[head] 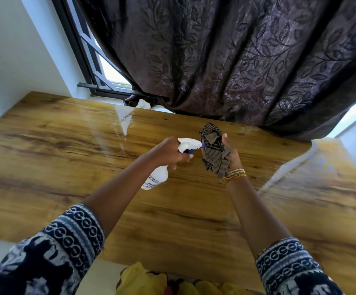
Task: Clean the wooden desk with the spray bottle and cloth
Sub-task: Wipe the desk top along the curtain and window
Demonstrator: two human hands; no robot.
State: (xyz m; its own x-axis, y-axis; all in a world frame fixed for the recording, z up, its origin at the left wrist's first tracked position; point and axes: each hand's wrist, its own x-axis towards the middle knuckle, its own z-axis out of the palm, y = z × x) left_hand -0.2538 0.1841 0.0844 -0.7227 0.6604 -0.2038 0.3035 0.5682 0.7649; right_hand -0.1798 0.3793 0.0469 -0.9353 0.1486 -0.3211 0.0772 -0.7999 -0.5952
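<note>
My left hand (168, 153) grips a white spray bottle (154, 178) by its neck, a finger on the blue trigger. Its white nozzle (191, 144) points right and almost touches the cloth. My right hand (231, 155) holds a crumpled brown striped cloth (213, 149) bunched upright in the palm. Both hands hover above the middle of the glossy wooden desk (66, 158), toward its far edge. Thin gold bangles circle my right wrist.
A dark leaf-patterned curtain (247, 60) hangs over the desk's far edge and touches it at the right. A black-framed window (92, 60) and white wall lie at the back left. Yellow fabric (143, 279) shows below the near edge.
</note>
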